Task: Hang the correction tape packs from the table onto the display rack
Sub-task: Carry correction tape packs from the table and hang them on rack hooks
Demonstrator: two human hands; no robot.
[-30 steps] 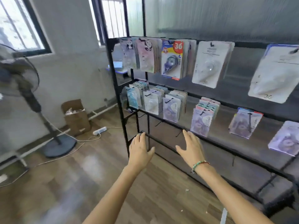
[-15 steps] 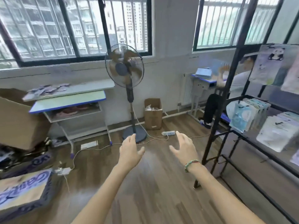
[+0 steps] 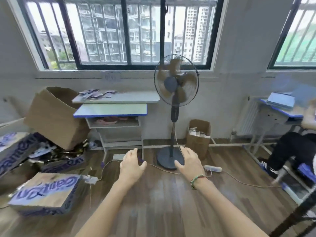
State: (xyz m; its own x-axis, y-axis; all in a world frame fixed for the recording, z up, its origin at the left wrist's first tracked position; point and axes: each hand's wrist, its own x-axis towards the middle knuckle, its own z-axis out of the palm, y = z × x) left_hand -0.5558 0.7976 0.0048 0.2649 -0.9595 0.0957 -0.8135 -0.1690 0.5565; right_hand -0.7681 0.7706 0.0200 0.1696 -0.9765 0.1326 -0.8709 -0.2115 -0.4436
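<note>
**At the window wall, both hands empty, packs lying on the far table**

Against the wall under the barred window (image 3: 119,31), a low table (image 3: 116,99) carried a loose scatter of correction tape packs (image 3: 95,93) at its left end, blurred so that no single pack could be told apart. A second desk with a blue edge (image 3: 111,110) stood just in front of and below it. Both arms reached forward over the wooden floor (image 3: 162,202). The left hand (image 3: 132,165) was held palm down with fingers loosely extended and nothing in it. The right hand (image 3: 189,162), with a beaded bracelet (image 3: 197,178) at the wrist, was likewise spread and carrying nothing. Both hands were well apart from the packs. Between the hands and beyond them stood a pedestal fan (image 3: 176,81), its round base (image 3: 169,159) on the floor. A small cardboard box (image 3: 198,135) sat just right of the fan, a large tilted cardboard box (image 3: 53,117) left of the desks, and a printed carton (image 3: 46,192) lay at lower left. A power strip (image 3: 212,168) rested on the floor near the right hand. A seated person's dark leg (image 3: 289,147) showed at the right edge.
</note>
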